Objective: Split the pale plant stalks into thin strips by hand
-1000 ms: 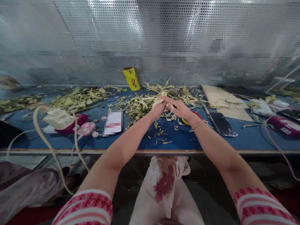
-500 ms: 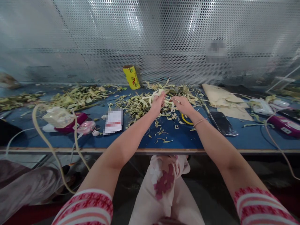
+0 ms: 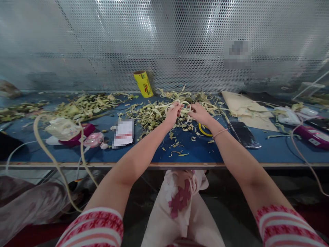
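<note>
Pale curled strips (image 3: 185, 103) stretch between my two hands, above a heap of green and cream plant scraps (image 3: 151, 115) on the blue table. My left hand (image 3: 173, 114) is closed on the strips, fingers bent round them. Just to its right my right hand (image 3: 199, 112) pinches the other side of the pale strips with its fingertips. Below my right hand lies a yellow ring (image 3: 205, 131), partly hidden behind the wrist. Small loose bits (image 3: 180, 153) are scattered on the table nearer to me.
A yellow tube (image 3: 144, 85) stands tilted by the perforated metal wall. Left are a white packet (image 3: 123, 133), a purple device (image 3: 88, 132), hoses and another scrap pile (image 3: 84, 105). Right are a phone (image 3: 244, 134), brown card (image 3: 235, 103) and another purple device (image 3: 314, 137).
My right hand has risen slightly and moved a little, and the pale strips between my hands now form a wider open loop. My left hand stays nearly in place.
</note>
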Available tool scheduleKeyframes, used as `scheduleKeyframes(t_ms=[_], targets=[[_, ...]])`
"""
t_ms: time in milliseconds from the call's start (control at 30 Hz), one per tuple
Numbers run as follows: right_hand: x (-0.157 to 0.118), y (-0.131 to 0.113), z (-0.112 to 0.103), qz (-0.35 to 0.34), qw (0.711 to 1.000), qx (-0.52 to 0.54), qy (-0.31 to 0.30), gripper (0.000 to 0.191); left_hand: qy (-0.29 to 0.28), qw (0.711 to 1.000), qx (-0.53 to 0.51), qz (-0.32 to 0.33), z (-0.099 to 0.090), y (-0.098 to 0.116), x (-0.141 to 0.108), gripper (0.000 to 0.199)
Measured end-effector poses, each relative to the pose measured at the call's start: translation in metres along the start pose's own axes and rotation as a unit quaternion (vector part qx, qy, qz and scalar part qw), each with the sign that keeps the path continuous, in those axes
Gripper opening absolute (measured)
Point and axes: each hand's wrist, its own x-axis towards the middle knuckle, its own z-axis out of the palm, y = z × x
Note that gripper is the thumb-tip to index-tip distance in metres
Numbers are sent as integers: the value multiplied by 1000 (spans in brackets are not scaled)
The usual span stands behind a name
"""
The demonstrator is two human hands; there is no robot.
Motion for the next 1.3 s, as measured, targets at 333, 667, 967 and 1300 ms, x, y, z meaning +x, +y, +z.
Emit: scheduleKeyframes(t_ms=[333,667,967,1300], targets=[[-4,-27,12,90,946,305,61,42,-23,998,46,32,2,-2,-8,22],[0,-28,17,52,926,365,77,25,-12,993,75,88,11,7,-20,33],[0,-26,20,48,935,341,87,11,-19,991,101,83,13,11,-25,28],[-2,-22,17,49,939,302,154,6,18,984,134,117,7,7,-20,30]])
